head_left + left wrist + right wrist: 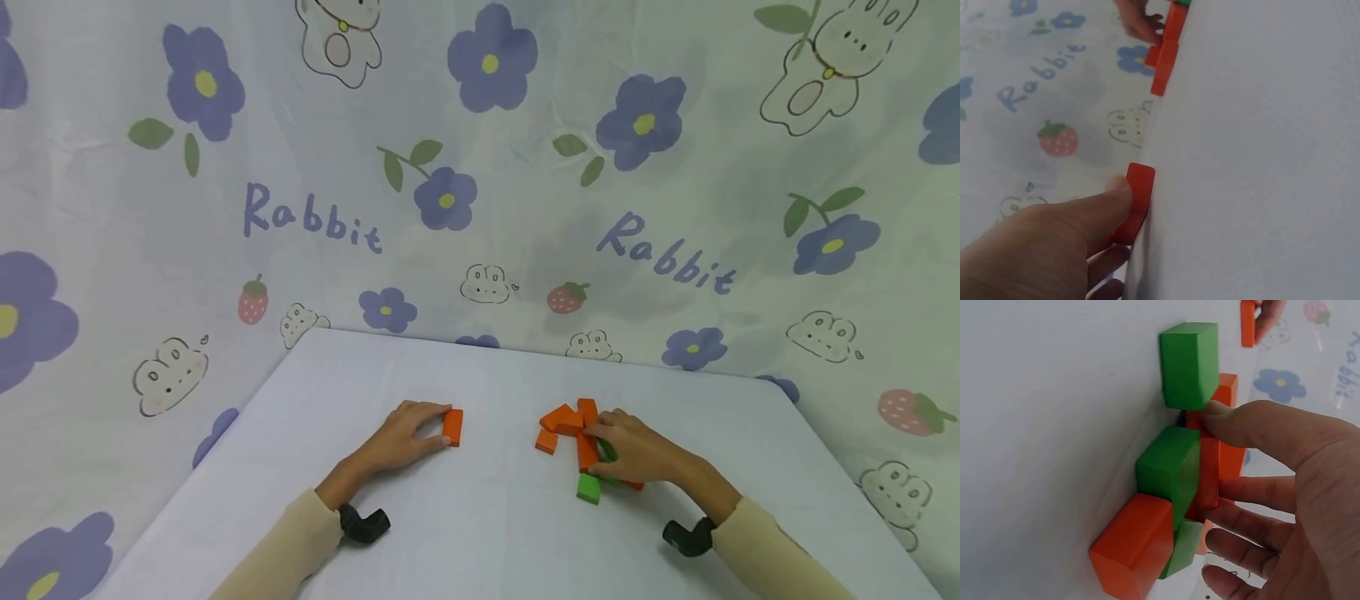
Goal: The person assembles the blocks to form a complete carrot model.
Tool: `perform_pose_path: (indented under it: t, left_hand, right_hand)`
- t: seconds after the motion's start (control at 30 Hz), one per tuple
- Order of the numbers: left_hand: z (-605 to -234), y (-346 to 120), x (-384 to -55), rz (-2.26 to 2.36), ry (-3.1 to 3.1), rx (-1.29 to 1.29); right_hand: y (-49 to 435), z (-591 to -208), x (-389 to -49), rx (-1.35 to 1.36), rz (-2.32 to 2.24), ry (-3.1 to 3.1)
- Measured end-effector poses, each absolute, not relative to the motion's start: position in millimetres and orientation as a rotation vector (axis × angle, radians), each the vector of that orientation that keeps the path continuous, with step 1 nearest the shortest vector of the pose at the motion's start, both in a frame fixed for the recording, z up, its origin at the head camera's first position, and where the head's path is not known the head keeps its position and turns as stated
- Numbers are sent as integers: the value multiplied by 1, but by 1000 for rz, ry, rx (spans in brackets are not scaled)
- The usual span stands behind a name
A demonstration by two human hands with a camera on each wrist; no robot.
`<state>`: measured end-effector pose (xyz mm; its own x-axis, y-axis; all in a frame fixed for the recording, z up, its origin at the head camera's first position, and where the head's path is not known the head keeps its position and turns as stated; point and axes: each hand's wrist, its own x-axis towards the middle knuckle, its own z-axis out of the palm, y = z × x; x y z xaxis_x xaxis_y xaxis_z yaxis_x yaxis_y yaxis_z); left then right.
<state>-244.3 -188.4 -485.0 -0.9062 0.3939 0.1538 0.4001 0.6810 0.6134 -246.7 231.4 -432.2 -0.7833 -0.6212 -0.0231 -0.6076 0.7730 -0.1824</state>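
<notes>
My left hand [405, 437] pinches a small orange block [453, 427] by its ends on the white table. In the left wrist view the thumb lies along that orange block [1141, 187]. To the right, my right hand [636, 448] reaches over a cluster of orange and green blocks. Its thumb and fingers grip an orange block [587, 454], partly hidden in the right wrist view. Near the thumb stands a green block [1188, 367]. Another green block [1166, 464] and an orange block [1132, 545] lie beside the gripped one, partly under the hand in the head view.
More orange blocks lie just beyond the right hand, among them a wedge-shaped one [556, 417] and a small one [547, 442]. White cloth covers the table [495, 533]. A printed curtain [480, 150] hangs behind the table's far edge.
</notes>
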Motion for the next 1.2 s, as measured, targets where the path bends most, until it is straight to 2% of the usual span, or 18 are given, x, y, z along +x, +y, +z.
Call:
perform_pose_path:
  t: [0.13,0.47,0.67,1.2]
  left_hand:
    - [-483,-187,-242,-1053,-2875,-683]
    - [-481,-186,-243,-1036,-2865,-693]
    - [-482,-186,-241,-1032,-2876,-681]
    - [-485,-190,-244,-975,-2880,-685]
  right_hand:
    - [234,-427,-244,-1043,-273,2869]
    - [238,-408,-239,-898,-525,2881]
    - [232,-405,-239,-981,-672,2909]
    - [149,-406,-249,-1143,-830,2794]
